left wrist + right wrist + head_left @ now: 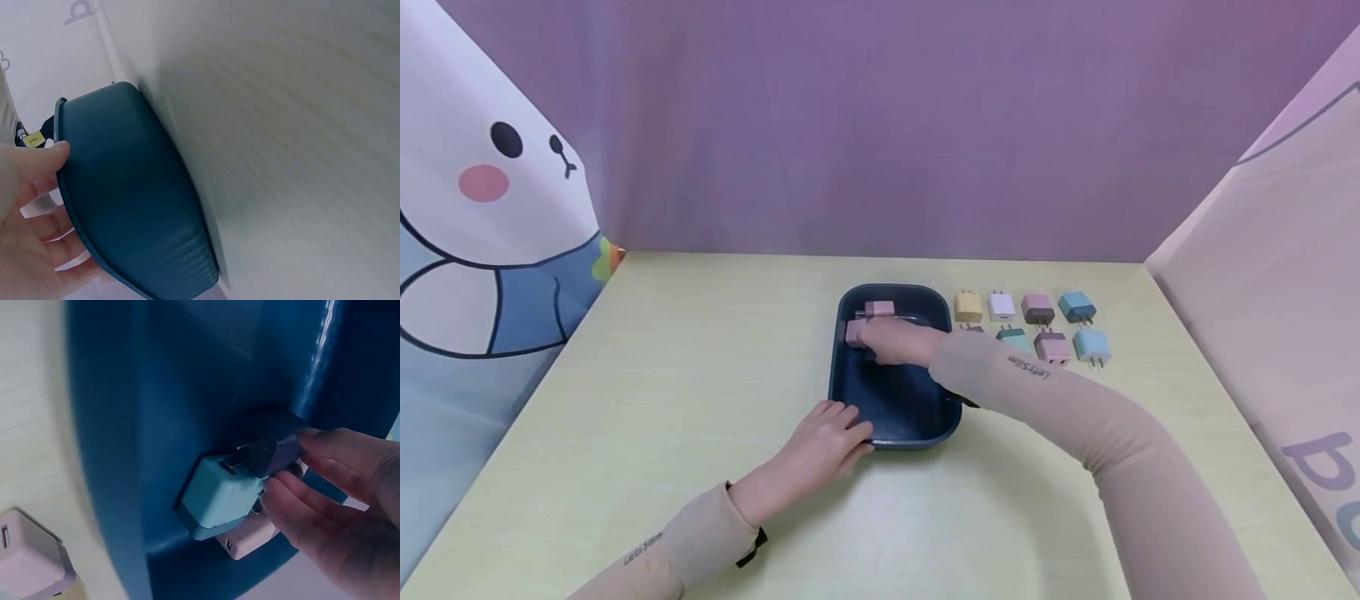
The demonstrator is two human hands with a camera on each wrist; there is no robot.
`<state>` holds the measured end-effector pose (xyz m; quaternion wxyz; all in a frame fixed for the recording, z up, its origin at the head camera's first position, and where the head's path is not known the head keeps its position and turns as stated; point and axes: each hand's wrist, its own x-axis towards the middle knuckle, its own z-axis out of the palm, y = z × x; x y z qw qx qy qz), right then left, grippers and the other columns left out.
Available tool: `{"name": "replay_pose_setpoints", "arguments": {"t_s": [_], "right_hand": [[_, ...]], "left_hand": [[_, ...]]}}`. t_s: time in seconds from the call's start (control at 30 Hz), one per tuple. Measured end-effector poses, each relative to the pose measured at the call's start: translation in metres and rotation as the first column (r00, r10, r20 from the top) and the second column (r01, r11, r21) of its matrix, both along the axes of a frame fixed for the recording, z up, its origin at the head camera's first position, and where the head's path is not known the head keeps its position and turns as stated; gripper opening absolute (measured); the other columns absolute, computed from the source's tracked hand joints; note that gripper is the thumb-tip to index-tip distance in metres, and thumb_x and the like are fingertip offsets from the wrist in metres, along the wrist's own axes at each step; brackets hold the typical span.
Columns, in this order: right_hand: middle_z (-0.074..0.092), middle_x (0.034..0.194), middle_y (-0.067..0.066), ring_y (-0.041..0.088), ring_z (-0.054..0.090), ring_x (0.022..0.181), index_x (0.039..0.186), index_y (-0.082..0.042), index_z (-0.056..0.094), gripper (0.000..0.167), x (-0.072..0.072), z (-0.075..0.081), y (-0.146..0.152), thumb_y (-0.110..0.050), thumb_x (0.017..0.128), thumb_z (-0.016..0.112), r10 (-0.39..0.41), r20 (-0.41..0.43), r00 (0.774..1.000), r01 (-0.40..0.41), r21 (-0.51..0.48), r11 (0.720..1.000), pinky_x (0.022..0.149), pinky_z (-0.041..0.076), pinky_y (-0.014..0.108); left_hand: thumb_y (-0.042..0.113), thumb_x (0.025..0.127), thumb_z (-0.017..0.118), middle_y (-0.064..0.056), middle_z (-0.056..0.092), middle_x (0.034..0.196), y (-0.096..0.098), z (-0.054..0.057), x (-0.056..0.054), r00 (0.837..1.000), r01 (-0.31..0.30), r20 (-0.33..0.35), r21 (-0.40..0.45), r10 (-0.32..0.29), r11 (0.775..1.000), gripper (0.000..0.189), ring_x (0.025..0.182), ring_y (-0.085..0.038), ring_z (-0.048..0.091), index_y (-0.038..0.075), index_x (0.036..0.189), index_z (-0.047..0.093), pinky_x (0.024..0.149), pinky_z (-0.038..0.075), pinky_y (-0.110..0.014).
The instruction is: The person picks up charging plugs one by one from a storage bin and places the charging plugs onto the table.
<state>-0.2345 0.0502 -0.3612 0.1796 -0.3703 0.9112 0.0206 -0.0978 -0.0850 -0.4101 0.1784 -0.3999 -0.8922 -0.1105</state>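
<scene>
A dark blue plastic tray point(895, 446) lies on the table. My left hand point(820, 442) holds its near left corner; in the left wrist view the thumb is on the outer side of the rim and the fingers reach behind it. Inside the tray's far left part, my right hand point(898, 340) pinches a dark navy charger plug point(275, 439) between thumb and fingers. Right beside that plug sits a light teal charger plug point(219, 494), with a pink charger plug point(247, 536) partly hidden behind it. The head view shows another pink charger plug point(880, 309) at the far end.
To the tray's right, several charger plugs stand in two rows, among them a yellow one point(968, 307), a white one point(1002, 306) and a light blue one point(1092, 344). My right forearm partly covers the nearer row. A purple curtain point(880, 125) hangs behind the table.
</scene>
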Motion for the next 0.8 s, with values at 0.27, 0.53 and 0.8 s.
{"name": "replay_pose_setpoints", "arguments": {"t_s": [0.27,0.53,0.8], "right_hand": [[0.062,0.091,0.003,0.01,0.057,0.073,0.099,-0.009,0.064,0.016,0.0025,-0.0046,-0.0039,-0.006,0.086,0.055,0.032,-0.073,0.997,-0.032,0.002,0.999,0.072,0.047,0.022],[0.06,0.077,0.001,0.01,0.055,0.066,0.093,-0.01,0.064,0.012,0.0047,-0.0082,-0.0053,-0.008,0.088,0.052,0.033,-0.092,0.995,-0.03,0.036,0.999,0.065,0.045,0.019],[0.056,0.071,0.0,0.009,0.055,0.065,0.094,-0.01,0.063,0.012,0.0061,-0.0055,-0.0042,-0.009,0.088,0.053,0.029,-0.057,0.998,-0.028,0.022,0.999,0.064,0.044,0.017]], "left_hand": [[0.021,0.075,0.07,0.001,0.05,0.069,-0.0001,-0.0024,-0.0008,0.999,0.014,-0.029,0.021,-0.013,1.0,0.014,0.063,-0.015,0.043,0.012,0.078,0.059,0.065,0.037,-0.029],[0.022,0.076,0.07,0.001,0.05,0.069,-0.0001,-0.0026,-0.0005,1.0,0.011,-0.022,0.023,-0.011,1.0,0.014,0.064,-0.015,0.043,0.012,0.078,0.06,0.065,0.037,-0.029],[0.021,0.075,0.07,0.001,0.05,0.069,0.0,-0.0019,-0.0003,1.0,0.012,-0.016,0.027,-0.011,1.0,0.014,0.064,-0.015,0.042,0.012,0.078,0.06,0.065,0.037,-0.028]]}}
